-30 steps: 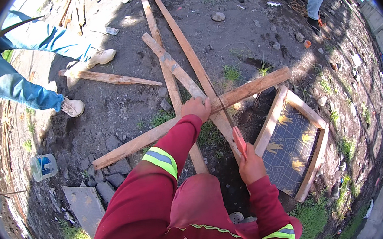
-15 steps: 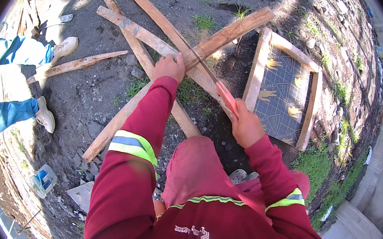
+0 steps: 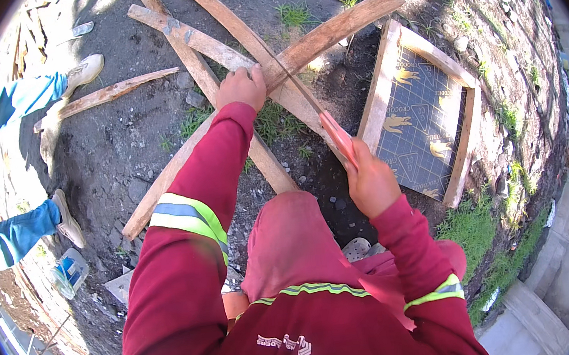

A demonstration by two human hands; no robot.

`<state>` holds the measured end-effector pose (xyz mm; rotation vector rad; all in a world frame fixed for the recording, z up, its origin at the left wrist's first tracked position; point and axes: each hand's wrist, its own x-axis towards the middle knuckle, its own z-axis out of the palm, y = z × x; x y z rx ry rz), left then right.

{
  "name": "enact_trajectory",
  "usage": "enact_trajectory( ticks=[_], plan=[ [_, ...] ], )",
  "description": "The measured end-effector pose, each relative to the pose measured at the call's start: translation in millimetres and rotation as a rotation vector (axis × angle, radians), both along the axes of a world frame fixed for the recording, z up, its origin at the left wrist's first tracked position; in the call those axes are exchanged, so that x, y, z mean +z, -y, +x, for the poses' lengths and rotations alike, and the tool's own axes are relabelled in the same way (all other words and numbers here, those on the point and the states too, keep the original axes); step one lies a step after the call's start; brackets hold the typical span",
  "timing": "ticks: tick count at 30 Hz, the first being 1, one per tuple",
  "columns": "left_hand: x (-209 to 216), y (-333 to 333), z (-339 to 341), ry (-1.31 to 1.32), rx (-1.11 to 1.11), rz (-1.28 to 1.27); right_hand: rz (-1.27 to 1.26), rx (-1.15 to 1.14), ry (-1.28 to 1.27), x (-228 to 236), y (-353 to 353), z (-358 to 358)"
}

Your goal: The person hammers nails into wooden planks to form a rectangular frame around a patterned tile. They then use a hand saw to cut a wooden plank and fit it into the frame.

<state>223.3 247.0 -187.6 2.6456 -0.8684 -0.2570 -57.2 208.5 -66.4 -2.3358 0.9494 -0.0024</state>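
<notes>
My right hand (image 3: 373, 180) is closed round the red handle of a handsaw (image 3: 338, 137). The saw's dark, narrow blade slants away to the upper left and lies across a wooden plank (image 3: 345, 27). My left hand (image 3: 240, 88) grips that plank just left of the blade, its fingers curled over the wood. The plank runs from lower left to upper right, over other crossed lengths of wood (image 3: 205, 47). Whether the blade has bitten into the wood is too small to tell. My bent knee (image 3: 289, 218) is close to the near end of one crossed piece.
A wooden frame with a dark printed panel (image 3: 424, 118) lies right of the saw. At the left stands another person in blue trousers (image 3: 19, 229) and light shoes. A loose stick (image 3: 109, 95) and a clear plastic container (image 3: 70, 271) are on the dirt.
The saw and my right hand have drawn slightly back toward me. My left hand keeps its hold on the plank. The other person's nearer foot has shifted closer, and the view has tilted slightly.
</notes>
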Motion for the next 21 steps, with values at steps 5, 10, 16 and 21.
enact_trajectory(
  ticks=[5, 10, 16, 21],
  plan=[
    [-10.9, 3.0, 2.2, 0.034, -0.001, -0.009, -0.055, 0.030, 0.001, 50.0, -21.6, -58.2],
    [5.9, 7.2, 4.6, -0.011, 0.002, 0.030, -0.079, 0.034, 0.042, -26.3, 19.8, 52.6],
    [-2.7, 6.0, 5.1, 0.018, 0.020, 0.014, -0.033, -0.005, 0.002, 47.4, -22.1, -53.9],
    [-5.5, 5.3, 1.6, 0.028, 0.022, 0.002, -0.046, 0.020, -0.082, 19.7, 0.2, -4.5]
  ],
)
